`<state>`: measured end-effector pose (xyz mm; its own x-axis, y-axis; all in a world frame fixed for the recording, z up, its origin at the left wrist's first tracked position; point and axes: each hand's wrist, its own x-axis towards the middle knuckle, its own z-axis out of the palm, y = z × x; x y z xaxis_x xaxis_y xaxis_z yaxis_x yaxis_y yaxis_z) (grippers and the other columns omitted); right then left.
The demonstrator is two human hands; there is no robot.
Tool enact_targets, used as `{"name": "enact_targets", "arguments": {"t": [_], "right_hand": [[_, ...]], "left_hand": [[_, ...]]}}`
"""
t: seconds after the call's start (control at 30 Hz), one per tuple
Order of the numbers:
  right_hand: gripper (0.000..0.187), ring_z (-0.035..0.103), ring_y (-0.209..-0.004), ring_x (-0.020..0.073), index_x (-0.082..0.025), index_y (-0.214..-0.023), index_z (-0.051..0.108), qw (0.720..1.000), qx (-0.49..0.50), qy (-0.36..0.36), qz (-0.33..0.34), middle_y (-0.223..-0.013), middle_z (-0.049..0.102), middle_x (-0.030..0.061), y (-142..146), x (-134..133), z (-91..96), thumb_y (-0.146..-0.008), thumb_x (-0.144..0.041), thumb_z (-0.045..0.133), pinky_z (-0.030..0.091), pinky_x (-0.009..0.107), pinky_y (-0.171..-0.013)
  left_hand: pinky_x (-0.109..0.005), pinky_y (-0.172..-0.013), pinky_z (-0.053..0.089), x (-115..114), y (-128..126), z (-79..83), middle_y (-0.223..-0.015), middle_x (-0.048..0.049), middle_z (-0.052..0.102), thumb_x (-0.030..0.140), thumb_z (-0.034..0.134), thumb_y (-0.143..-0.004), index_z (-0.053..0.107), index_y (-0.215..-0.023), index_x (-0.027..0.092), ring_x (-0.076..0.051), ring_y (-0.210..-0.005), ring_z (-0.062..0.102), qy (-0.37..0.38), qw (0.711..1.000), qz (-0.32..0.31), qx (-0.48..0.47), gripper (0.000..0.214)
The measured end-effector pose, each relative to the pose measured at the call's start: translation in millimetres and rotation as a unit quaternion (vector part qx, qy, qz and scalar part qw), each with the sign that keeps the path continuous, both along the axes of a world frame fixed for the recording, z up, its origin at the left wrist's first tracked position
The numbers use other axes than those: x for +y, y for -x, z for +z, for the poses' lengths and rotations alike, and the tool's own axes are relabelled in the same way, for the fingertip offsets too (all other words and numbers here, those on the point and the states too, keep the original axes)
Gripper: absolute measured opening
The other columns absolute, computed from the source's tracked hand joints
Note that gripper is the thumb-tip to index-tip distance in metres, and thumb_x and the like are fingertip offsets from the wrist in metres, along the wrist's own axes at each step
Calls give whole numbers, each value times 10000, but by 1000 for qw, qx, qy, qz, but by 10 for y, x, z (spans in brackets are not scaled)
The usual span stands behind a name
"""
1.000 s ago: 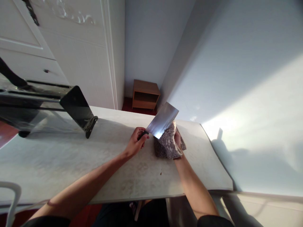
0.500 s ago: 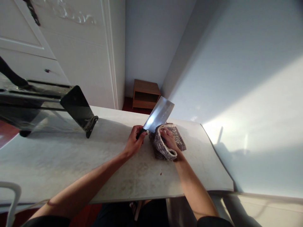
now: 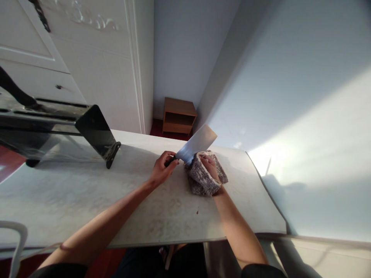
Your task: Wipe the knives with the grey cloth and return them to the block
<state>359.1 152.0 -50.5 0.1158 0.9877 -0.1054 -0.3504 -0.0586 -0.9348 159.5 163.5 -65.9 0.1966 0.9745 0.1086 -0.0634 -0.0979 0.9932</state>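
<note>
My left hand (image 3: 161, 169) is closed round the dark handle of a broad steel cleaver (image 3: 196, 144), whose blade slants up and to the right above the white table (image 3: 87, 193). My right hand (image 3: 211, 167) grips a grey patterned cloth (image 3: 201, 178) bunched on the table, pressed against the lower part of the blade near the handle. Part of the cloth wraps over my right fingers and hides them.
A black metal frame with a glass panel (image 3: 92, 133) stands on the table's left. A small wooden cabinet (image 3: 177, 116) sits on the floor behind. A white wall runs along the right. A white curved bar (image 3: 17, 247) shows at the lower left.
The cleaver blade tilted back and forth while the cloth was moved along it. My right hand came out from behind the cloth and now grips it from above.
</note>
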Motion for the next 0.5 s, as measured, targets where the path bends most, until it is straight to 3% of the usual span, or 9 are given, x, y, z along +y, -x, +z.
{"name": "enact_targets", "arguments": {"t": [0.2,0.5], "right_hand": [[213,576,-677,138,-209,-819,658,998,4,-31,-60,-734,656,-23,-175,68,-31,-691,-351,752,452,258,-640],[165,508,-616,116,-219,-817,619,991,13,-64,-118,-676,575,-45,-368,57,20,-770,-363,686,435,254,-625]], "left_hand": [[-195,-415,351,78,50,11,-770,-6,657,412,630,-787,552,-997,187,-64,-445,445,11,999,-25,22,317],[-188,-430,360,94,61,-28,-750,11,649,379,629,-786,563,-977,194,-63,-449,457,7,997,-48,66,274]]}}
